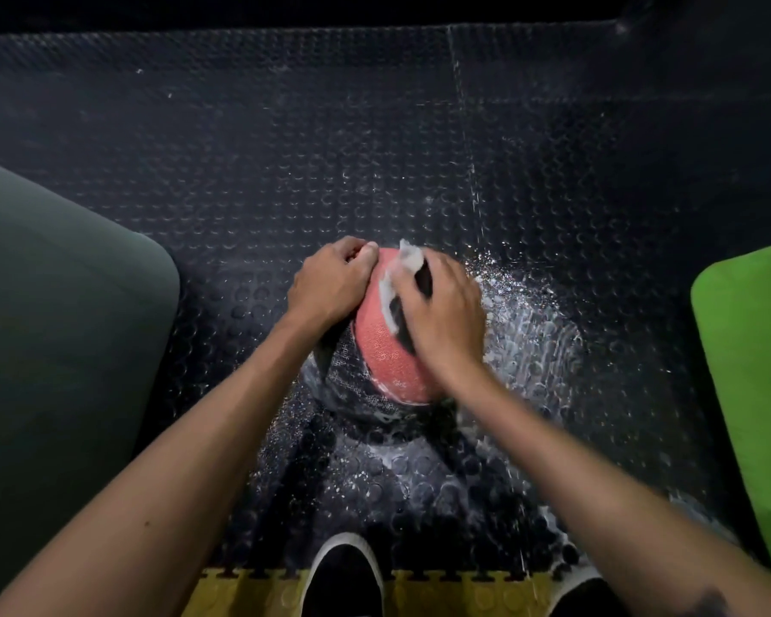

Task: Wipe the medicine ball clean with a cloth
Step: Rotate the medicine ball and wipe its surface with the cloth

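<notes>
Medicine ball (386,349), red and black panels, textured, sits centre frame on the dark studded floor mat (286,171). White cloth (403,264) lies crumpled on the ball's upper right side, partly under the right hand (441,313). The right hand presses the cloth onto the ball, fingers spread over it and blurred; whether they curl round the cloth, cannot tell. Left hand (330,282) is on the ball's upper left side, fingers curled against its surface, steadying it. Hands are apart, one on each side of the ball's top, both forearms reaching in from the lower corners. Wet, foamy white streaks (530,331) on the mat to the right of the ball and below it. Grey-green mat (63,327) at left edge, bright green mat (753,371) at right edge. Yellow interlocking tile strip (441,594) along bottom centre. Two dark shoes with white edging (343,576) at the bottom, one below the ball, the other lower right, partly hidden by the right arm.
</notes>
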